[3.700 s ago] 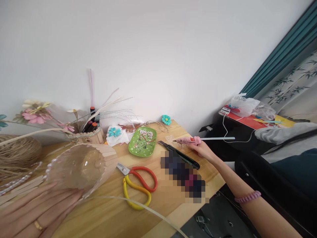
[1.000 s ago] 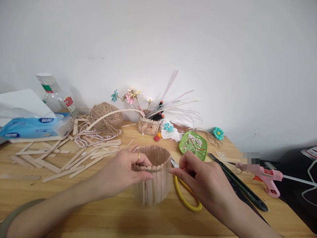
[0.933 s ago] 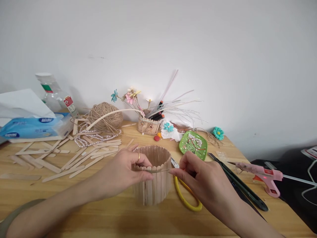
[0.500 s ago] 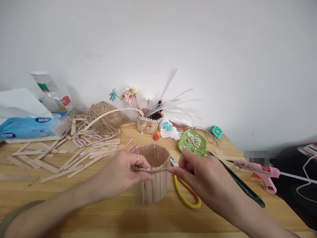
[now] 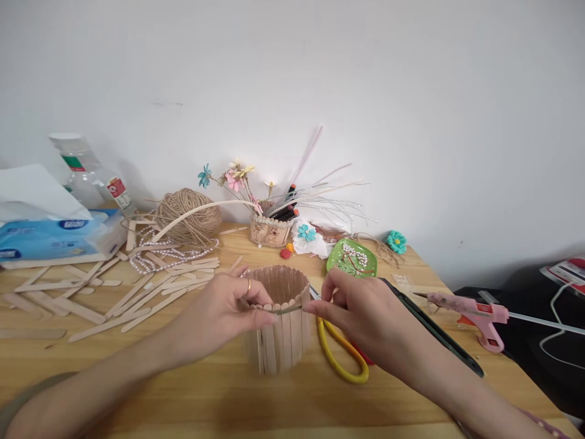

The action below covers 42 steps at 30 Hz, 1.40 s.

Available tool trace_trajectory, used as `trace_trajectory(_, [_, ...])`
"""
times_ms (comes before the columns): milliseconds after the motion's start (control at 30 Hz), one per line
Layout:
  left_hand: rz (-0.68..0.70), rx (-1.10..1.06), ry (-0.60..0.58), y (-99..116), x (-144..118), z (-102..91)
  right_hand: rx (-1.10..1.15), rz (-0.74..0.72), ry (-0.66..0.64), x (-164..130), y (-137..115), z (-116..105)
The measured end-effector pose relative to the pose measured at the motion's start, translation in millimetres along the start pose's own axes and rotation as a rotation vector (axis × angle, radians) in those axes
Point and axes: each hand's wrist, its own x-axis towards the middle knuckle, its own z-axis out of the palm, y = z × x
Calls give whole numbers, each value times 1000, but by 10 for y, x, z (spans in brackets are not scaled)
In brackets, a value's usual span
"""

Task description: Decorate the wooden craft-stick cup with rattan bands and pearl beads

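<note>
A round cup made of upright wooden craft sticks (image 5: 282,341) stands on the table in front of me. My left hand (image 5: 240,305) is closed on its near left rim, fingers inside and thumb outside. A thin greenish cord (image 5: 290,310) runs along the outside just below the stick tips, pressed there by the left thumb. My right hand (image 5: 351,308) pinches the cord at the cup's right side, thumb against forefinger. Under that hand lie scissors with a yellow handle loop (image 5: 342,366), partly hidden.
Loose craft sticks (image 5: 132,299), a pearl string (image 5: 150,262) and a twine ball (image 5: 187,213) lie left. Behind stands a small decorated pot (image 5: 269,230) with flowers and markers. To the right are a green dish (image 5: 336,256), a dark long tool (image 5: 439,332) and a pink glue gun (image 5: 479,311).
My right hand has come slightly nearer the cup, and a bit of red shows beneath it. The whole view has shifted a little. My left hand keeps its hold on the rim.
</note>
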Motion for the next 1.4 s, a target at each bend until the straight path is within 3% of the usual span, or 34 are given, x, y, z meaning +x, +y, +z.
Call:
trace_trajectory(233, [-164,-162,-86,-30,5,-86,83,3,-39,-29,17,-86])
trace_trajectory(1400, [87,-382,-205,-231,-39,-110,441,-59,-215,-13,124,-70])
